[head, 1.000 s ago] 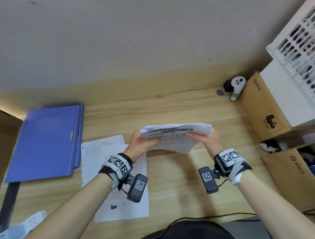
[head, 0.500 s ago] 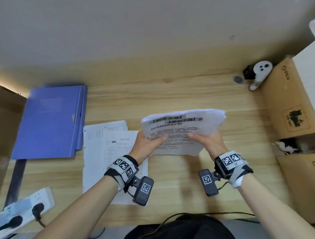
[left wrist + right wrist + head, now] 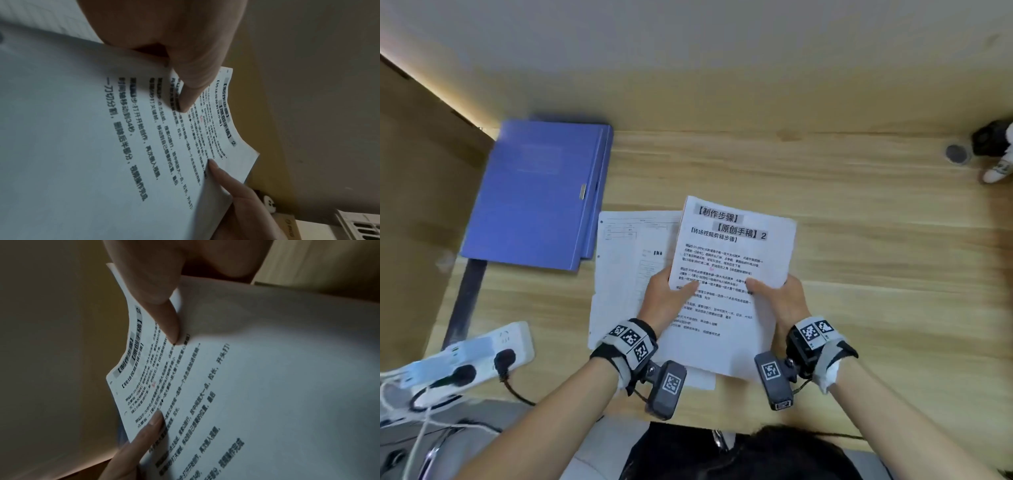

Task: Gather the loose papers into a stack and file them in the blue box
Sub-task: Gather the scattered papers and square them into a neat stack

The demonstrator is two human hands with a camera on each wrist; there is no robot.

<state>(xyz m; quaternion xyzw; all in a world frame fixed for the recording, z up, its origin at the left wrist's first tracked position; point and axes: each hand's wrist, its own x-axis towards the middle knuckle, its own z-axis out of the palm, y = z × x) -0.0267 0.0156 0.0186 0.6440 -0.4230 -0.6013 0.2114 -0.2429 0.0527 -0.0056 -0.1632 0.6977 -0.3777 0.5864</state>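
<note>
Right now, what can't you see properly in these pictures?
- Head view: the sheets on the desk are partly covered by the held stack of papers and the left hand.
- Head view: the white gadget is cut off by the right edge.
- Both wrist views: the fingers under the stack are hidden by the paper; the right hand shows mainly its thumb.
- Blue box: closed, so its inside is unseen.

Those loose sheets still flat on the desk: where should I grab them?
Take the loose sheets by their near-left edge, which reaches the desk front; slide them over it and pinch from below. The left hand is nearest but grips the held stack.
</note>
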